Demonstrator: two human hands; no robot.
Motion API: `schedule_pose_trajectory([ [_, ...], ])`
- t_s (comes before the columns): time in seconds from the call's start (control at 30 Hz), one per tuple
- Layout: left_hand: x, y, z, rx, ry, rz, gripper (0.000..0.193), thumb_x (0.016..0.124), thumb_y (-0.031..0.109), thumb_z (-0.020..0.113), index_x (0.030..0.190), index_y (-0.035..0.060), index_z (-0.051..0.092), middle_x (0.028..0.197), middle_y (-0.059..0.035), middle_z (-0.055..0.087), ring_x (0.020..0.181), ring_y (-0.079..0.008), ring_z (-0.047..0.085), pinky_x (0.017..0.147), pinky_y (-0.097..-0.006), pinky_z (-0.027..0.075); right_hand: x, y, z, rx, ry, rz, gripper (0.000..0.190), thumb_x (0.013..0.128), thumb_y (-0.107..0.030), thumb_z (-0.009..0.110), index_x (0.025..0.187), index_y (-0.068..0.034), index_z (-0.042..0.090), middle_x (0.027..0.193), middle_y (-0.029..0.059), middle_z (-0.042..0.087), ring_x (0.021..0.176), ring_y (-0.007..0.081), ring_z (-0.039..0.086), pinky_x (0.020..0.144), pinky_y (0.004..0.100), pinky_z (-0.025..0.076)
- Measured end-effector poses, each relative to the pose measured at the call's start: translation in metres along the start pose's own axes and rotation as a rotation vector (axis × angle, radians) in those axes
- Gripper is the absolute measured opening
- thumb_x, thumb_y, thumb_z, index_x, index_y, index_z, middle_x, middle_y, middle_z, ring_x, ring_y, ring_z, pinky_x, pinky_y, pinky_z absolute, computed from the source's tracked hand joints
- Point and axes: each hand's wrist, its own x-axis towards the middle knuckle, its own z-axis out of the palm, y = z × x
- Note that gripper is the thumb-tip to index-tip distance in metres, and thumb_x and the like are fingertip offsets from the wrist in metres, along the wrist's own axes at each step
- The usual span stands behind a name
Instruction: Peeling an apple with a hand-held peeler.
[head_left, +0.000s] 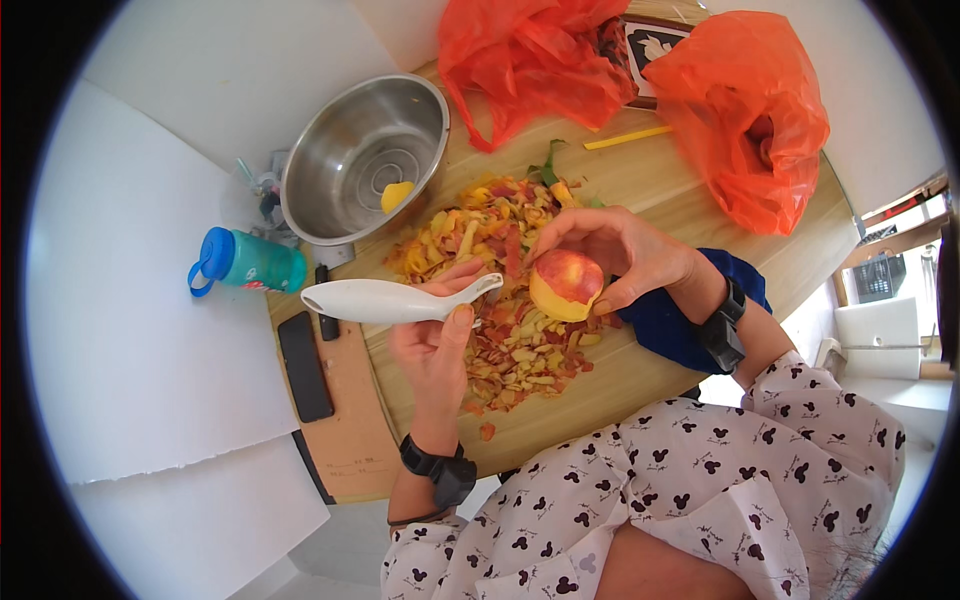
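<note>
My left hand (435, 349) grips a white-handled peeler (375, 301), its head turned toward the fruit. In my right hand (634, 247) is a round red-and-yellow fruit (566, 285) that looks like a peach. Its lower part shows bare yellow flesh, while red skin covers the upper part. The peeler's head and the fruit are apart. Beneath both hands a wide heap of red and yellow peelings (525, 360) spreads over the wooden table (600, 390). A stainless steel bowl (352, 135) at the back left has a yellow piece of fruit (396, 196) inside.
Two red plastic bags (532, 67) stand at the back; the right bag (750, 112) holds dark round things. A teal bottle (262, 259), a black phone (306, 366) and a brown folder (352, 435) lie left. A dark blue cloth (667, 330) lies under my right forearm.
</note>
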Motion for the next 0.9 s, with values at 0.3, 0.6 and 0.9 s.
schedule_pose_trajectory([
  [0.3,0.005,0.001,-0.002,0.006,0.042,0.075,0.015,0.090,0.009,0.061,0.102,0.0019,0.056,0.110,-0.0188,0.063,0.114,-0.0326,0.055,0.103,-0.0438,0.040,0.002,-0.010,0.004,-0.062,0.071,-0.031,0.064,0.069,-0.006,0.079,0.125,-0.004,0.048,0.121,0.0065,0.055,0.113,0.0159,0.053,0.096,0.0312,0.045],
  [0.6,0.001,0.010,-0.008,-0.024,0.160,0.000,0.016,0.089,0.007,0.065,0.102,0.0011,0.060,0.096,-0.0060,0.062,0.085,-0.0112,0.057,0.077,-0.0265,0.046,-0.010,-0.039,0.016,-0.198,0.325,-0.086,0.061,0.072,-0.006,0.077,0.126,-0.003,0.048,0.122,0.0058,0.053,0.115,0.0155,0.052,0.096,0.0312,0.047],
  [0.9,-0.015,0.017,-0.022,-0.055,0.257,-0.041,0.014,0.093,0.012,0.060,0.105,0.0049,0.056,0.086,-0.0029,0.056,0.081,-0.0134,0.053,0.079,-0.0310,0.044,-0.055,-0.020,0.017,-0.293,0.573,-0.076,0.056,0.073,-0.006,0.075,0.123,0.000,0.050,0.118,0.0065,0.056,0.112,0.0153,0.054,0.097,0.0320,0.047],
])
